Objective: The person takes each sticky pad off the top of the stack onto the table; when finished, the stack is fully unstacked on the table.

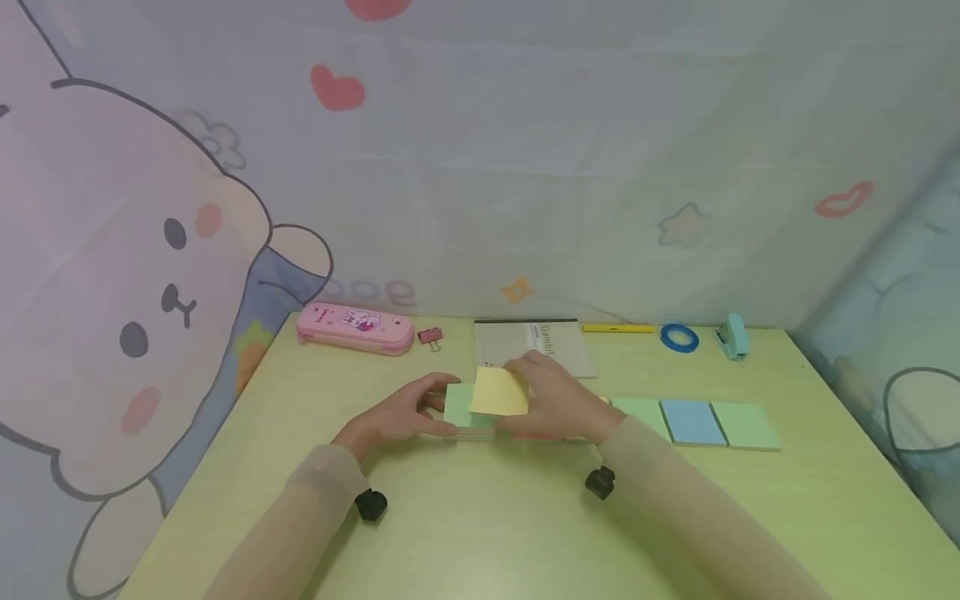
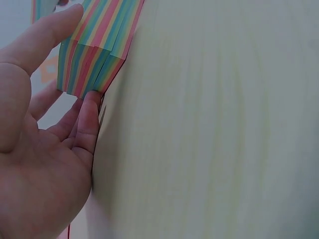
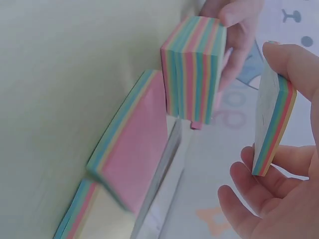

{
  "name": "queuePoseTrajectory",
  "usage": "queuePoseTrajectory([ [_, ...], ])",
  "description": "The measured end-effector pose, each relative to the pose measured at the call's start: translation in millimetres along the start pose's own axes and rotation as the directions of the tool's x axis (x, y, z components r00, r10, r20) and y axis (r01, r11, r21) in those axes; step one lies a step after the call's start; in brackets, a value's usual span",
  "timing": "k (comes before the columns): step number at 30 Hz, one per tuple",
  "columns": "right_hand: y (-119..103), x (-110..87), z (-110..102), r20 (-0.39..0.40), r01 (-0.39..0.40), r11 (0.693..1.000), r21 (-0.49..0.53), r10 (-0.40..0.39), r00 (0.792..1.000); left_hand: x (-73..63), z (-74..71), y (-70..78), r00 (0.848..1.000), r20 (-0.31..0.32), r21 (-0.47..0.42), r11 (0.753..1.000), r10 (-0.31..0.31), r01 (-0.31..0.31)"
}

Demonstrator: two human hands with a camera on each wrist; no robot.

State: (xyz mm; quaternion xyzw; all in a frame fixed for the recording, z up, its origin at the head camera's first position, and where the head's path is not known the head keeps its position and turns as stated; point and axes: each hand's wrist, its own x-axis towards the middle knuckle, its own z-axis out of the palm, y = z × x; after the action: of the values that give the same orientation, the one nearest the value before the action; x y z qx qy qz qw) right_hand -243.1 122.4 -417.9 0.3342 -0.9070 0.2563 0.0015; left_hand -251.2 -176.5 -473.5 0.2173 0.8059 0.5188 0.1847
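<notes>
A thick stack of sticky note pads [image 1: 458, 405], green on top with striped edges, stands on the table. My left hand [image 1: 405, 408] holds its left end, thumb on the near side and fingers at the end; in the left wrist view the striped stack [image 2: 92, 59] shows between them. My right hand [image 1: 562, 398] pinches a thinner yellow-topped sticky note pad [image 1: 500, 392] by its edges, raised over the stack's right part. In the right wrist view this pad [image 3: 279, 119] is apart from the stack [image 3: 192, 74], its pale underside showing.
A pink-topped pad [image 3: 134, 144] lies right of the stack, then a row with green, blue [image 1: 693, 422] and green pads. Behind are a pink pencil case [image 1: 356, 329], binder clip [image 1: 431, 337], notebook [image 1: 570, 354], yellow pen [image 1: 617, 328], blue tape roll [image 1: 666, 342] and mint stapler [image 1: 732, 337].
</notes>
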Motion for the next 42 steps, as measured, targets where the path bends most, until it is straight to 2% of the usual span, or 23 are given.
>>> queuePoseTrajectory([
  [7, 2.3, -40.1, -13.0, -0.038, -0.006, 1.0, -0.01, 0.005, 0.999, -1.7, 0.9, 0.3, 1.0, -0.008, 0.003, 1.0, -0.012, 0.012],
  [12, 0.9, -68.2, -10.1, -0.011, -0.008, 0.999, -0.033, 0.007, 1.0, -1.7, 1.1, 1.4, 1.0, -0.013, 0.017, 1.0, -0.005, 0.005],
  [17, -2.1, -86.5, 2.3, 0.046, -0.011, 0.997, -0.082, 0.015, 0.999, -1.7, 0.5, 1.6, 1.0, -0.008, 0.016, 1.0, 0.001, -0.001],
  [21, -0.3, -94.4, 12.4, 0.093, -0.004, 0.994, -0.105, 0.013, 0.996, -2.6, 0.6, 3.1, 1.0, -0.008, 0.017, 1.0, -0.001, 0.001],
  [29, 4.7, -101.4, 24.4, 0.132, 0.014, 0.99, -0.14, 0.005, 0.991, -1.4, 1.5, 0.7, 1.0, -0.004, 0.023, 1.0, 0.001, -0.001],
  [38, 12.2, -107.5, 26.7, 0.124, 0.037, 0.978, -0.205, -0.012, 0.992, 0.4, -0.5, -2.2, 1.0, -0.005, -0.001, 1.0, 0.006, -0.006],
  [42, 17.3, -112.8, 25.8, 0.131, 0.021, 0.976, -0.215, 0.008, 0.991, 1.1, -1.1, -3.7, 1.0, 0.002, -0.001, 1.0, 0.01, -0.01],
])
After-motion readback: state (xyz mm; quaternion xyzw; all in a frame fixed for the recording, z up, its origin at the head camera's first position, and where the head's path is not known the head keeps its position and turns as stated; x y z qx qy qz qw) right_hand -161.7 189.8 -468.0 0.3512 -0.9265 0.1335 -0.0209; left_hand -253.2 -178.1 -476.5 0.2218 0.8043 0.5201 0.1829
